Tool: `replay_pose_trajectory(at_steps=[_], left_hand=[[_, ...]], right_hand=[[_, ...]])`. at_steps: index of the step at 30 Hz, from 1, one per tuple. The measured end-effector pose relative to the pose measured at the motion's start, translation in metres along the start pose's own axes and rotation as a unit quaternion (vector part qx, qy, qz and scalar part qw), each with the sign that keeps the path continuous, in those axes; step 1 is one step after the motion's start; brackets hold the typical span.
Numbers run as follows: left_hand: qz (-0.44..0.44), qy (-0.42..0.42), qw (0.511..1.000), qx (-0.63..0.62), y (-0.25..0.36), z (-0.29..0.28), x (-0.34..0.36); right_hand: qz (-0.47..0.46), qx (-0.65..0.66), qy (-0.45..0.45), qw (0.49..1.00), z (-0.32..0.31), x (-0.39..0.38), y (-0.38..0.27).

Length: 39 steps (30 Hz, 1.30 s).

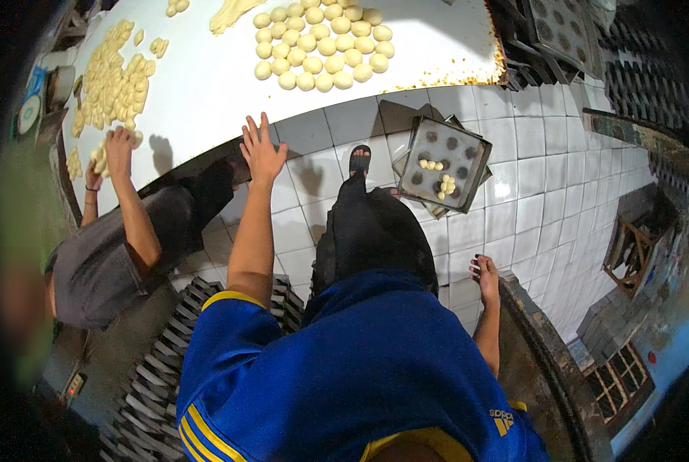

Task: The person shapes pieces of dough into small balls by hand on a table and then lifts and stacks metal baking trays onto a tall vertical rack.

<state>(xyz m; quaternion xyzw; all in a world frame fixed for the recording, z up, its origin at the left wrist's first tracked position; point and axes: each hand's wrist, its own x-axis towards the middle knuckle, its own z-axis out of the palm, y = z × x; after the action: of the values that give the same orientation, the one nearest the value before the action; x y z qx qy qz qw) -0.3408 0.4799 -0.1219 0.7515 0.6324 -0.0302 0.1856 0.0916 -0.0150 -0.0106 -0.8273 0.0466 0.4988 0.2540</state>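
Head view showed the left hand (261, 152) spread wide, empty, at the tabletop (206, 92) near edge; right hand (485, 274) open on a ledge. Dough balls (323, 44) sat rolled at the far edge; the floor tray (444, 162) held few.

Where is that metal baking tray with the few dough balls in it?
In the head view, the metal baking tray lies on the white tiled floor, right of the person's sandalled foot and just below the white table's edge, ahead of the right hand.
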Motion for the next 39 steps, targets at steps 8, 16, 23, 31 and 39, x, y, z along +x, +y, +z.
replay_pose_trajectory(at_steps=[8,16,23,31,39], left_hand=[[-0.065,-0.121,0.99,0.04,-0.015,0.028,0.038],[-0.037,-0.119,0.992,0.003,-0.013,0.029,0.036],[-0.003,-0.062,0.996,-0.071,-0.021,0.037,0.033],[0.026,-0.104,0.992,-0.072,-0.029,0.046,0.037],[0.1,-0.004,0.991,0.094,-0.01,0.022,0.029]], right_hand=[[0.089,0.013,-0.013,0.996,0.02,-0.038,0.078],[0.068,0.016,0.005,0.998,0.021,-0.056,0.081],[0.049,-0.003,0.013,0.999,0.012,-0.046,0.058],[0.024,-0.016,-0.003,1.0,0.011,-0.037,0.03],[0.056,-0.031,0.006,0.998,0.014,-0.042,0.024]])
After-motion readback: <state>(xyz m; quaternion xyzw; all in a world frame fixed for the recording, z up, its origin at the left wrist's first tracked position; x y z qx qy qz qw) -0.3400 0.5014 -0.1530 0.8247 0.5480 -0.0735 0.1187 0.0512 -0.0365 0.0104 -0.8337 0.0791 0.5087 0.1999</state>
